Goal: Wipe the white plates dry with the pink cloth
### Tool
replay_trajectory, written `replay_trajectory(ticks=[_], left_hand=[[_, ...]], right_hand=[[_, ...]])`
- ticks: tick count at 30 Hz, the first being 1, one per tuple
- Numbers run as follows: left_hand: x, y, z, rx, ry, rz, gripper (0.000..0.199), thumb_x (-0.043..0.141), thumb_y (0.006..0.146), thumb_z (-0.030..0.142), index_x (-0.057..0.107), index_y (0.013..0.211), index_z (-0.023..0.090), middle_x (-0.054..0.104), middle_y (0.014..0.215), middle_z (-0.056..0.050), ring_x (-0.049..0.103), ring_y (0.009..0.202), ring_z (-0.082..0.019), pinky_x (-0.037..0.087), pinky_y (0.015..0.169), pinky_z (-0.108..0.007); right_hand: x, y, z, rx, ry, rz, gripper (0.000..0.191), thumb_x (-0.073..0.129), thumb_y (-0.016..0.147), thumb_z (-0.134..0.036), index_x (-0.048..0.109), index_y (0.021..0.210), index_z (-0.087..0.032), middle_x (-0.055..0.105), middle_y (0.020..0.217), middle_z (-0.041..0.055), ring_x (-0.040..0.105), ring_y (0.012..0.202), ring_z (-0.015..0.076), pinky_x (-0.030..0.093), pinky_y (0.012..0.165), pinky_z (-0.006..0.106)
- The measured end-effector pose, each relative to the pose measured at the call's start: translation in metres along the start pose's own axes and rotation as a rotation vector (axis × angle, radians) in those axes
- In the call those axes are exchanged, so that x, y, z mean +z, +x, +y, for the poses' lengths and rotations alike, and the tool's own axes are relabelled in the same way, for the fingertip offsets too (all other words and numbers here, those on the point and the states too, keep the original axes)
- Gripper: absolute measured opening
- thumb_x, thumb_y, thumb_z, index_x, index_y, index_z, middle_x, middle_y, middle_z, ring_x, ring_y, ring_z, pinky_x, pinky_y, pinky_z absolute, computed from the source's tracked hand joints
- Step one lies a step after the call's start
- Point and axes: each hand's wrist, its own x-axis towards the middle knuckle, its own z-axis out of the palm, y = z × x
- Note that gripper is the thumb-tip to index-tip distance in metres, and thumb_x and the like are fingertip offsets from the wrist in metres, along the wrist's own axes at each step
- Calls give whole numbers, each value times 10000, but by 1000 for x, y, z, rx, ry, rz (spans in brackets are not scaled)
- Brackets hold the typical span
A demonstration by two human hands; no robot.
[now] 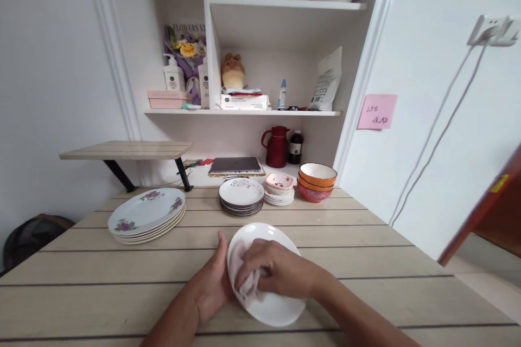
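A plain white plate (280,309) is tilted above the slatted table near its front. My left hand (214,284) grips its left edge, thumb up along the rim and the other fingers hidden behind the plate. On the plate's upper face, left of its middle, my right hand (274,268) presses a bunched pale cloth (248,284), its fingers curled round the cloth. Behind the plate stands a stack of dark-rimmed plates (241,193).
Flowered oval plates (148,211) are stacked at the left, below a raised wooden shelf (126,150). Small dishes (279,195) and stacked bowls (315,184) stand at the back right. Behind are a laptop (236,165), a red jug (277,147) and a dark bottle (295,147).
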Motion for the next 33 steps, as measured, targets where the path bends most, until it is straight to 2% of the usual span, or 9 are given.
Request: replay_trajectory(ticks=[4,6,8,11,13,16,21,29,33], left_hand=[[0,-3,0,26,27,38,720,399,849,612,424,1387,134,673,1182,-161,588,1143,-282,363,1027,-405],[-1,-4,-1,67,49,99,645,482,867,504,374,1417,187,665,1205,-139,595,1135,-271,376,1015,-412],[-2,-5,-1,105,69,160,640,541,864,416,319,1440,245,650,1237,-118,596,1135,-266,390,999,-423],[-3,-6,-1,115,87,189,674,566,858,377,265,1455,283,632,1264,-114,598,1132,-268,410,977,-427],[-5,-5,-2,114,84,174,675,559,864,374,254,1458,281,628,1268,-118,599,1132,-264,417,969,-417],[-7,-3,-3,106,75,149,658,554,870,351,264,1455,267,637,1253,-118,602,1125,-254,421,962,-398],[-5,1,-4,88,63,135,646,564,867,315,292,1445,216,668,1192,-136,623,1087,-255,430,941,-388],[-2,1,-4,125,91,102,561,518,883,398,406,1386,176,667,1182,-149,626,1060,-261,447,885,-369],[3,-1,-3,119,76,119,594,514,869,458,423,1376,163,643,1223,-157,615,1076,-263,442,893,-361]], right_hand=[[-19,-22,2,80,141,-292,449,547,677,-10,713,1025,-239,689,946,-20,602,822,128,449,774,199],[-31,-35,11,208,144,-336,482,537,638,-2,713,1015,-247,690,926,-31,608,804,130,453,737,191],[-41,-44,21,348,69,-244,491,514,612,-2,712,977,-262,692,921,-39,611,795,136,448,692,191],[-44,-48,35,494,-167,57,481,509,613,-22,703,963,-288,685,960,-26,604,838,162,433,707,222],[-38,-43,42,543,-295,220,458,529,640,-48,694,986,-298,674,978,-3,597,855,175,421,735,244],[-23,-29,50,573,-393,364,400,544,699,-85,683,1015,-288,660,993,29,586,883,188,407,753,260],[-6,-1,55,469,-444,486,372,533,732,-68,683,1018,-252,662,985,51,548,936,209,399,787,286],[10,13,25,44,-289,320,372,494,816,-53,634,1087,-266,690,999,8,559,889,166,386,846,295],[11,13,27,139,-318,316,389,531,815,-115,566,1175,-259,665,1069,27,557,949,184,389,840,296]])
